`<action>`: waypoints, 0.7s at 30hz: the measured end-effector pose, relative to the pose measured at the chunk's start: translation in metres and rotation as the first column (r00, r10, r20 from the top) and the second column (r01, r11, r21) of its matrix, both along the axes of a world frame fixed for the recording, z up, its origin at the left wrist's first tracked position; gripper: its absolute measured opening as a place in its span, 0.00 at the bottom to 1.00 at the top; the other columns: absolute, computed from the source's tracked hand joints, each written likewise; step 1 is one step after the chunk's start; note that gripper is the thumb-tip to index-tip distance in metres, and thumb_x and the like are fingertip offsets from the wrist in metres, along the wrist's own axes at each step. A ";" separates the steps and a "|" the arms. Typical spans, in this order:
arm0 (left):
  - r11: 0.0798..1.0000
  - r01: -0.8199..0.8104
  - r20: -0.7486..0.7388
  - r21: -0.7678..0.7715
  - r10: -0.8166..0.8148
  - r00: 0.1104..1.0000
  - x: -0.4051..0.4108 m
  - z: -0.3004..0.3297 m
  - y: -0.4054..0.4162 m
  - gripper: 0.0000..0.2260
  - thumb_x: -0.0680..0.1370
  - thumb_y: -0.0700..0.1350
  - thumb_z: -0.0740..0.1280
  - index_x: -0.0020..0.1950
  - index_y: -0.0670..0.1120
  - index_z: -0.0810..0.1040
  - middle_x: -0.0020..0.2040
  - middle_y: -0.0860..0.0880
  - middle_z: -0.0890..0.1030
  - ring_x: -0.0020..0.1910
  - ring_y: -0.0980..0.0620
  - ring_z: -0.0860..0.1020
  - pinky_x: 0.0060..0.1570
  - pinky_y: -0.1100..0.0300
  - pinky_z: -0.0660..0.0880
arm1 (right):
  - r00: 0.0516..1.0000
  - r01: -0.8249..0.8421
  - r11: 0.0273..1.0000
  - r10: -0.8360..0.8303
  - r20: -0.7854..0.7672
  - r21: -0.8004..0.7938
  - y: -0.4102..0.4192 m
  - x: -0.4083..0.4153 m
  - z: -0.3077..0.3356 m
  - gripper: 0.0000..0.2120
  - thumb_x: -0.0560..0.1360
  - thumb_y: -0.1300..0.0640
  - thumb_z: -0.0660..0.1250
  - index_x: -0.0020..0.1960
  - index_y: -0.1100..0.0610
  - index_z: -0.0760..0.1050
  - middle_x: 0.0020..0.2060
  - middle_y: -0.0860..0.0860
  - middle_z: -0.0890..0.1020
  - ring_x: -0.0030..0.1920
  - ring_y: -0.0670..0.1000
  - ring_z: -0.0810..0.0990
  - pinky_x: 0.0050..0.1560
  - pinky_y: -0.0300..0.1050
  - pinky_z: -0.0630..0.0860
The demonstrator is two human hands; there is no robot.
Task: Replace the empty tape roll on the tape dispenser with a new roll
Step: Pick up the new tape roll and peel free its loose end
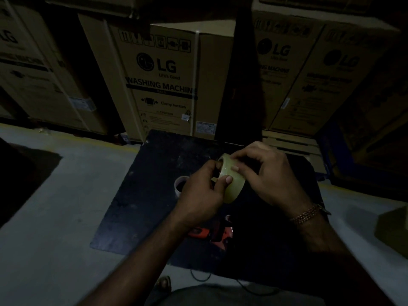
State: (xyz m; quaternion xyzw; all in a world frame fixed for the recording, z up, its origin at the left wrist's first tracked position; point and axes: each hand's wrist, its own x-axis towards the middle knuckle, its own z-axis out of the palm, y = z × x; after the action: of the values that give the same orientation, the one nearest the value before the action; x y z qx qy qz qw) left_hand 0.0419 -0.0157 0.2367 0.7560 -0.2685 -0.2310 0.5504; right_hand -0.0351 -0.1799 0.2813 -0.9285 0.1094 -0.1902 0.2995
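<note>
Tape roll (231, 181), new, is gripped by left hand (203, 193) and right hand (269, 173); empty core (180, 184) lies aside, so the red dispenser (212, 233) apparently awaits loading.

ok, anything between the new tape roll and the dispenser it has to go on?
Only the holder's own left forearm. Both hands, left hand and right hand, hold the pale translucent tape roll above the dark mat. The red-orange tape dispenser lies below, partly behind the left wrist.
</note>
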 end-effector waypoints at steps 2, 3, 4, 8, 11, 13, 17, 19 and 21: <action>1.000 -0.003 0.015 0.016 0.003 1.000 0.000 -0.001 -0.002 0.12 0.81 0.55 0.67 0.61 0.52 0.77 0.52 0.53 0.85 0.49 0.55 0.84 0.51 0.42 0.83 | 0.999 0.027 1.000 -0.026 0.018 -0.014 -0.001 0.002 0.001 0.05 0.76 0.59 0.76 0.52 0.54 0.87 0.47 0.46 0.84 0.49 0.41 0.82 0.47 0.29 0.75; 1.000 -0.004 0.019 0.019 0.004 1.000 0.001 -0.002 -0.003 0.11 0.82 0.54 0.67 0.61 0.51 0.77 0.52 0.53 0.85 0.49 0.55 0.84 0.50 0.44 0.84 | 0.999 0.042 0.999 -0.042 0.033 -0.023 -0.001 0.004 0.000 0.03 0.76 0.60 0.75 0.49 0.55 0.87 0.45 0.47 0.84 0.47 0.42 0.82 0.46 0.32 0.76; 1.000 -0.007 0.023 0.022 0.006 1.000 0.002 -0.003 -0.004 0.09 0.83 0.52 0.67 0.61 0.50 0.77 0.52 0.53 0.84 0.48 0.56 0.84 0.49 0.47 0.84 | 0.998 0.051 0.998 -0.049 0.040 -0.035 0.000 0.006 -0.001 0.02 0.76 0.61 0.75 0.48 0.55 0.86 0.44 0.48 0.84 0.46 0.43 0.82 0.45 0.33 0.76; 0.999 -0.036 0.000 0.037 0.036 0.999 0.005 -0.007 -0.009 0.08 0.83 0.50 0.68 0.61 0.51 0.78 0.52 0.54 0.84 0.48 0.58 0.83 0.45 0.57 0.81 | 0.998 0.057 0.996 -0.056 0.016 -0.069 0.005 0.012 -0.012 0.03 0.79 0.62 0.70 0.47 0.58 0.82 0.45 0.51 0.81 0.46 0.48 0.79 0.44 0.37 0.74; 0.997 -0.061 -0.056 0.039 0.064 0.996 0.006 -0.012 -0.013 0.06 0.83 0.50 0.69 0.59 0.52 0.79 0.51 0.56 0.85 0.48 0.58 0.84 0.46 0.58 0.79 | 0.998 0.059 0.993 -0.056 0.031 -0.104 0.008 0.014 -0.021 0.04 0.80 0.64 0.67 0.48 0.60 0.79 0.45 0.53 0.79 0.46 0.50 0.78 0.44 0.43 0.73; 0.996 -0.079 -0.053 0.043 0.082 0.995 0.007 -0.014 -0.016 0.05 0.83 0.49 0.69 0.58 0.51 0.79 0.50 0.56 0.84 0.47 0.57 0.83 0.47 0.56 0.80 | 0.997 0.060 0.987 -0.052 0.056 -0.152 0.009 0.015 -0.027 0.04 0.80 0.65 0.66 0.47 0.61 0.78 0.45 0.54 0.78 0.46 0.52 0.77 0.44 0.44 0.74; 0.994 -0.103 -0.046 0.041 0.105 0.993 0.007 -0.014 -0.018 0.06 0.82 0.50 0.69 0.57 0.51 0.79 0.50 0.54 0.85 0.48 0.55 0.84 0.51 0.49 0.83 | 0.992 0.081 0.973 -0.059 0.109 -0.218 0.009 0.018 -0.034 0.04 0.79 0.67 0.66 0.47 0.61 0.77 0.45 0.54 0.78 0.46 0.50 0.75 0.45 0.41 0.70; 0.994 -0.107 -0.037 0.036 0.108 0.993 0.008 -0.013 -0.019 0.06 0.82 0.50 0.70 0.57 0.51 0.79 0.49 0.54 0.85 0.47 0.55 0.84 0.50 0.48 0.83 | 0.989 0.091 0.966 -0.059 0.137 -0.241 0.009 0.018 -0.035 0.04 0.79 0.68 0.66 0.47 0.62 0.77 0.45 0.55 0.77 0.46 0.51 0.75 0.46 0.39 0.69; 0.994 -0.107 -0.026 0.016 0.107 0.994 0.007 -0.011 -0.019 0.05 0.82 0.49 0.70 0.57 0.51 0.79 0.48 0.55 0.85 0.46 0.56 0.84 0.49 0.50 0.83 | 0.984 0.095 0.961 -0.052 0.169 -0.260 0.008 0.017 -0.035 0.03 0.79 0.67 0.66 0.48 0.62 0.77 0.45 0.56 0.77 0.47 0.52 0.76 0.48 0.38 0.68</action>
State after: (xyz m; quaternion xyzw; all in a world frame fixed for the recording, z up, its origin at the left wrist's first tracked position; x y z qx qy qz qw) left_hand 0.0491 -0.0343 0.2258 0.7701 -0.2186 -0.2130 0.5601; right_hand -0.0180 -0.1719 0.2467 -0.9374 0.0927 -0.2883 0.1721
